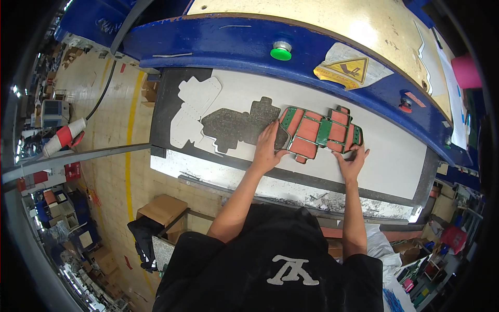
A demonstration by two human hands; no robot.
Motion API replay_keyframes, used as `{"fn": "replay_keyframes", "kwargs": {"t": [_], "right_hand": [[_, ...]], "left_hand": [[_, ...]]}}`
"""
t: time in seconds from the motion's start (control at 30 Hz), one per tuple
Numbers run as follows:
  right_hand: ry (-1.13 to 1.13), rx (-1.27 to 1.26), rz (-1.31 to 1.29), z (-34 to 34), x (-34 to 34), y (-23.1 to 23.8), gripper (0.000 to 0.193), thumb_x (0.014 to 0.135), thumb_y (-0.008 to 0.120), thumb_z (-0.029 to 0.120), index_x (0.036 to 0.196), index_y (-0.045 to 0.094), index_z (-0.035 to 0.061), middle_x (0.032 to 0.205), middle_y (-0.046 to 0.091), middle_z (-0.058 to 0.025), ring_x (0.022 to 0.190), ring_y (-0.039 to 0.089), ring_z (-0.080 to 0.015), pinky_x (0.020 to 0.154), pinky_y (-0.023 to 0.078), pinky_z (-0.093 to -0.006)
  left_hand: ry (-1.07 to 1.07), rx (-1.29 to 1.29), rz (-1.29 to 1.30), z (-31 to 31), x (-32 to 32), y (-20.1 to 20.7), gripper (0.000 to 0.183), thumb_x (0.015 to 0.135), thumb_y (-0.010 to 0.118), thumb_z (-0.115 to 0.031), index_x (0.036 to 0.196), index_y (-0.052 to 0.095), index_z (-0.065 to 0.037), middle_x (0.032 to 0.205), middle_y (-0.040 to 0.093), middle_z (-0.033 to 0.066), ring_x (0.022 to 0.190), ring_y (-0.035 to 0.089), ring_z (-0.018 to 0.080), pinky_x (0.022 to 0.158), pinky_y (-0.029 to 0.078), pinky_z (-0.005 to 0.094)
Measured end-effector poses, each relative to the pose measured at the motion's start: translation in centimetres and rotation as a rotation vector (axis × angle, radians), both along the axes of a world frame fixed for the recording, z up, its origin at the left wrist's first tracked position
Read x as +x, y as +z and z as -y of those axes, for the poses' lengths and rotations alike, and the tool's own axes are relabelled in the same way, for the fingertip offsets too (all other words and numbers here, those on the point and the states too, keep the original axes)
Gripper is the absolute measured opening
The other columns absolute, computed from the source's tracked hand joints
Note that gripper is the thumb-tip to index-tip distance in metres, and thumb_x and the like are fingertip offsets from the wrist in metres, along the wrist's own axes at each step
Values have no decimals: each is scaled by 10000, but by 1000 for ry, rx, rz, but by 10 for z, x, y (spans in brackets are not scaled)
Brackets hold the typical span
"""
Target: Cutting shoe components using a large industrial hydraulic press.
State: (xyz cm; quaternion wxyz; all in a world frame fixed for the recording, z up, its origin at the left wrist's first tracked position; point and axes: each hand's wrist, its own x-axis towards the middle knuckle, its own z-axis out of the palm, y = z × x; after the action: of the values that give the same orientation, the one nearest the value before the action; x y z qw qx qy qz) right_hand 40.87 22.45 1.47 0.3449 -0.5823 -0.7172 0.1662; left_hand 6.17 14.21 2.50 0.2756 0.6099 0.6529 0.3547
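A steel-rule cutting die [323, 130], with a green frame and salmon-red foam pads, lies on a white sheet [392, 158]. My left hand [266, 151] grips its left end, fingers on the far side and thumb at the near edge. At the right end, my right hand [351, 161] holds the die between thumb and fingers. Just left of the die, a cut-out hole [228, 125] in the sheet bares the dark board [176, 93] below. A white cut piece [192, 112] of similar outline lies farther left.
Across the far side runs the press's blue beam [223, 44], with a green push button [281, 51], a red button [405, 105] and a yellow warning sticker [345, 70]. A metal rail [78, 160] stands at the left, and a cardboard box [162, 213] sits below it.
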Motion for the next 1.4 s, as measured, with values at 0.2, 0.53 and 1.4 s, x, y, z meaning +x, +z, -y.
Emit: {"fn": "replay_keyframes", "kwargs": {"t": [0.2,0.53,1.4], "right_hand": [[-1,-9,18,0,1,-1,684,626,1039,340,1053,553,120,1351,656,-112,1292,609,-355,1244,83,-743],[-6,-34,2,-1,-4,4,662,627,1038,327,1031,557,121,1428,634,-114,1350,583,-349,1242,83,-745],[-10,-25,-4,-2,-3,5,638,630,1036,322,1022,575,120,1447,629,-117,1356,583,-348,1239,86,-749]], "left_hand": [[-15,27,-13,0,-1,0,1135,785,907,-240,1671,249,24,1668,396,247,1540,381,439,1267,303,527],[12,-2,29,-1,-1,1,1177,755,937,-274,1671,256,11,1634,426,261,1517,398,453,1256,315,529],[34,-27,39,-4,2,7,1189,715,962,-227,1672,289,-13,1627,454,250,1507,424,434,1248,336,511]]}}
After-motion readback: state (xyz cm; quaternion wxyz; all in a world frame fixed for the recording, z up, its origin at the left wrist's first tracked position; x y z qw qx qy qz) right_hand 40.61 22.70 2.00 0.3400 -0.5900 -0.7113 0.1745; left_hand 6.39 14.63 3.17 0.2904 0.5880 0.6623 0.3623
